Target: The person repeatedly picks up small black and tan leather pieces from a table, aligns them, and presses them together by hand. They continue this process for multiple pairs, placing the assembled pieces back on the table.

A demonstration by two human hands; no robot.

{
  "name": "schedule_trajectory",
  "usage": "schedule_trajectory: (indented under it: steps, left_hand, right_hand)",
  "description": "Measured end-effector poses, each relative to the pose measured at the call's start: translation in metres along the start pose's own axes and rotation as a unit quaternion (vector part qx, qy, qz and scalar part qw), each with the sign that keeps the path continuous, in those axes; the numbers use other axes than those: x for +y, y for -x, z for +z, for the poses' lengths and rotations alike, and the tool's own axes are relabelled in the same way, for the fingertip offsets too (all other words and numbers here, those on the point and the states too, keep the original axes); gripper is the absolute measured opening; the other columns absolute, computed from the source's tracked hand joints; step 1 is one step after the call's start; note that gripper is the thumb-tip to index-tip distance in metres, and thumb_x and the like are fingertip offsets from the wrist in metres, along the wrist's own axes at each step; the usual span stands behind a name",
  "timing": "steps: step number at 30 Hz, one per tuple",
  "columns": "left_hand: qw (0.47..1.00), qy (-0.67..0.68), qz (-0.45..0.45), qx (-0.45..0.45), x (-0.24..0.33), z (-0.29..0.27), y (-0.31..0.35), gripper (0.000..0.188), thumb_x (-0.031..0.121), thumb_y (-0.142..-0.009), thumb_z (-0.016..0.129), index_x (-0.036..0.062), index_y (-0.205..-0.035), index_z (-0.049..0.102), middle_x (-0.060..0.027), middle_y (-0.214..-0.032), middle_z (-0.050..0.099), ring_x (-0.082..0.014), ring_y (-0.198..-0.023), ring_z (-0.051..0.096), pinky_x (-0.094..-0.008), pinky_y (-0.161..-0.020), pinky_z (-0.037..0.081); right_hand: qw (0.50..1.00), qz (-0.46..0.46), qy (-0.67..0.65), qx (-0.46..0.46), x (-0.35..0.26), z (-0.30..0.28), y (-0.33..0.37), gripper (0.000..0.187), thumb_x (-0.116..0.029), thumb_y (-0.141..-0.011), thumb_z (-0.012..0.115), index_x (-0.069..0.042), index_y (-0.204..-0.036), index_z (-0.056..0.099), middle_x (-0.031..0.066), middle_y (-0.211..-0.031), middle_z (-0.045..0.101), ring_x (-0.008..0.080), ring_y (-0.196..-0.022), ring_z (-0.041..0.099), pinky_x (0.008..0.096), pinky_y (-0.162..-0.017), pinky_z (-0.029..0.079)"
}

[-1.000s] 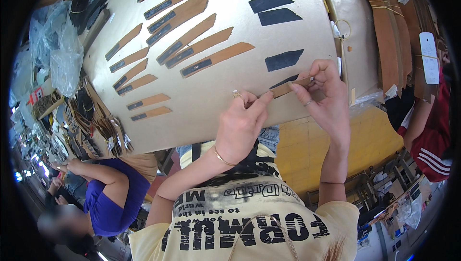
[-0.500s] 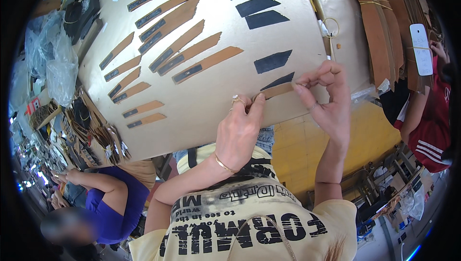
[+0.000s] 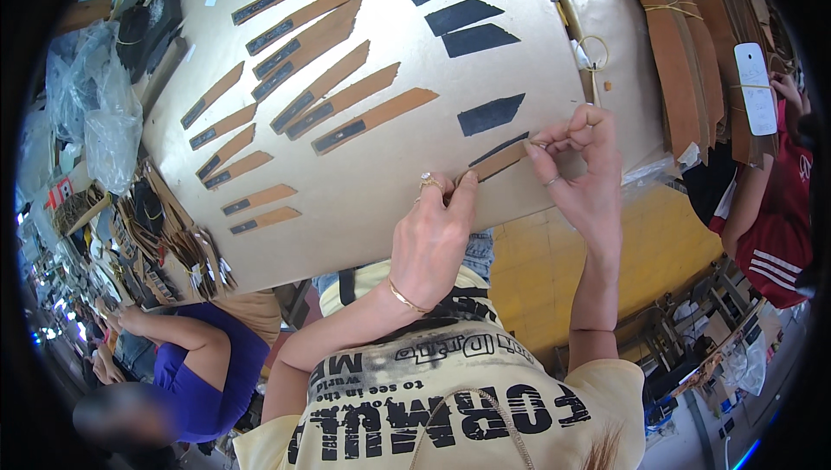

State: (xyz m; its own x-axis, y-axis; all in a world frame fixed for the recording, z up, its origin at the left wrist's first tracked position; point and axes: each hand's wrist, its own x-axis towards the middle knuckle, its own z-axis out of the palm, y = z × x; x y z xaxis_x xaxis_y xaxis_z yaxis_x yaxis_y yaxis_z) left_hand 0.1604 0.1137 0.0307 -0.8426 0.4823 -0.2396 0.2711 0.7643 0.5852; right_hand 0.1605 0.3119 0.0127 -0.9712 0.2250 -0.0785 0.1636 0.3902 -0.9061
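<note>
Between my two hands a short brown leather strip (image 3: 502, 161) is stretched along the table, lying over a black slanted piece (image 3: 498, 149) whose far edge alone shows. My left hand (image 3: 435, 232) pinches the strip's left end with thumb and fingers. At the other end, my right hand (image 3: 578, 163) pinches the strip between thumb and forefinger, other fingers curled. Just beyond lies another black slanted piece (image 3: 492, 114). To the left, several brown leather strips with dark patches (image 3: 374, 119) lie spread in rows.
More black pieces (image 3: 466, 17) lie on the pale table (image 3: 363, 210) at the far side. Bundled brown leather strips (image 3: 671, 54) fill the far right, beside a person in red (image 3: 773, 254). Plastic bags (image 3: 91, 98) and strip bundles (image 3: 177, 245) line the left edge, with a person in purple (image 3: 203, 366) nearby.
The brown strip has come down over the black piece, covering more of it. My right hand has shifted slightly left, still pinching the strip's end; my left hand has barely moved.
</note>
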Motion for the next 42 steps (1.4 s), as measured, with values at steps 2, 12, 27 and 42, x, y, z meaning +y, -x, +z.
schedule_trajectory:
  steps: [2, 12, 27, 42]
  left_hand:
    - [1.0, 0.0, 0.0, 0.001, 0.0, -0.001, -0.001, 0.042, -0.001, -0.082, 0.059, 0.0014, -0.125, 0.06, -0.0124, -0.098, 0.053, -0.0273, -0.075, 0.064, -0.0354, -0.061, 0.055]
    - [0.999, -0.007, 0.004, 0.051, -0.001, 0.007, 0.0, 0.034, -0.001, -0.08, 0.067, 0.0057, -0.113, 0.069, -0.0094, -0.089, 0.057, -0.024, -0.07, 0.062, -0.0357, -0.056, 0.053]
    - [0.992, -0.058, 0.028, 0.106, -0.001, 0.029, -0.01, 0.017, 0.012, -0.081, 0.06, -0.001, -0.09, 0.066, -0.0163, -0.099, 0.063, -0.027, -0.084, 0.068, -0.0361, -0.063, 0.055]
    - [0.942, 0.312, 0.062, 0.111, -0.02, -0.004, -0.006, 0.025, 0.013, -0.086, 0.064, 0.0083, -0.11, 0.068, -0.0138, -0.096, 0.07, -0.0338, -0.091, 0.066, -0.0426, -0.081, 0.052]
  right_hand:
    - [1.0, 0.001, -0.003, 0.0, 0.0, 0.001, 0.0, 0.035, 0.002, -0.084, 0.071, -0.004, -0.102, 0.042, 0.0097, -0.085, 0.067, 0.0135, -0.075, 0.067, 0.0264, -0.069, 0.054]
    - [0.999, -0.003, 0.041, 0.004, 0.001, 0.001, 0.005, 0.028, 0.001, -0.084, 0.07, -0.003, -0.1, 0.048, 0.0087, -0.086, 0.066, 0.0173, -0.076, 0.065, 0.0284, -0.069, 0.053]
    - [0.828, -0.25, 0.475, -0.163, 0.016, 0.008, 0.048, 0.073, -0.01, -0.084, 0.061, -0.011, -0.152, 0.034, 0.0231, -0.15, 0.04, 0.0376, -0.141, 0.037, 0.0508, -0.117, 0.025]
    - [0.989, -0.037, 0.144, 0.01, -0.029, 0.052, 0.045, 0.018, -0.006, -0.08, 0.073, 0.004, -0.095, 0.069, 0.0139, -0.098, 0.063, 0.0295, -0.093, 0.061, 0.0362, -0.085, 0.049]
